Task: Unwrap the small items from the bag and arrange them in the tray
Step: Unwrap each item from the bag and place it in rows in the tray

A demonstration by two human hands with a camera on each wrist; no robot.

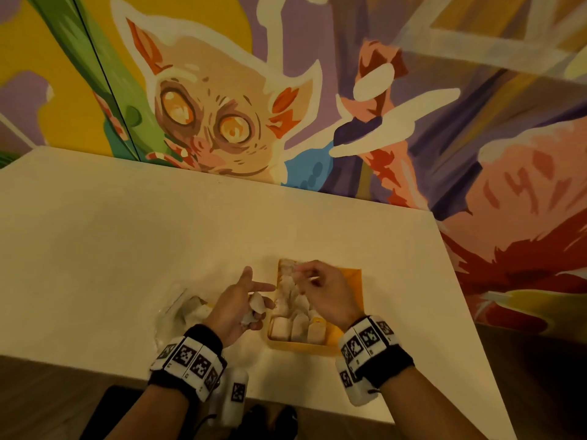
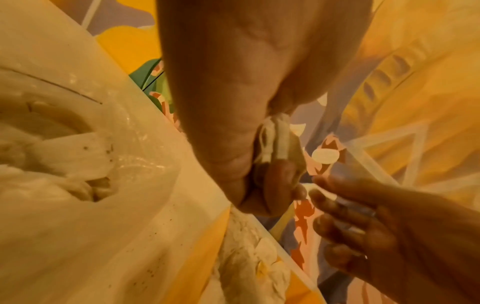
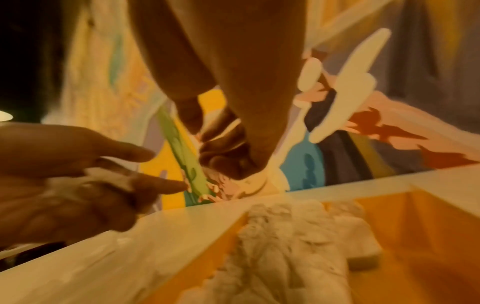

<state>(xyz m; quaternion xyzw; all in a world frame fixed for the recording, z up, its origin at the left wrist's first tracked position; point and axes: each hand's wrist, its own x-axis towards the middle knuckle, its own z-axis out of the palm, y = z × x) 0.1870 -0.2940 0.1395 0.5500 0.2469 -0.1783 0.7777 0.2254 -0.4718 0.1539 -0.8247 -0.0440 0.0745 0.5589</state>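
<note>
The left hand (image 1: 236,308) holds a white item (image 1: 256,304) in its curled lower fingers, with thumb and index stretched toward three o'clock. The left wrist view shows it as a folded, paper-like wrap pinched against the palm. The right hand (image 1: 320,292) hovers over the yellow tray (image 1: 351,276), fingers bunched at eleven o'clock; whether they pinch a scrap of wrapper I cannot tell. The tray sits at three o'clock of the left hand and carries a column of pale pieces (image 1: 293,308) along its left side, with the right side bare. The clear bag (image 1: 178,312) lies at nine o'clock, with more wrapped items inside.

The item looks light, soft and easily crushed. Its wrapper seems thin and liable to tear, so a loose edge is probably the best place to grip, with gentle support underneath.
</note>
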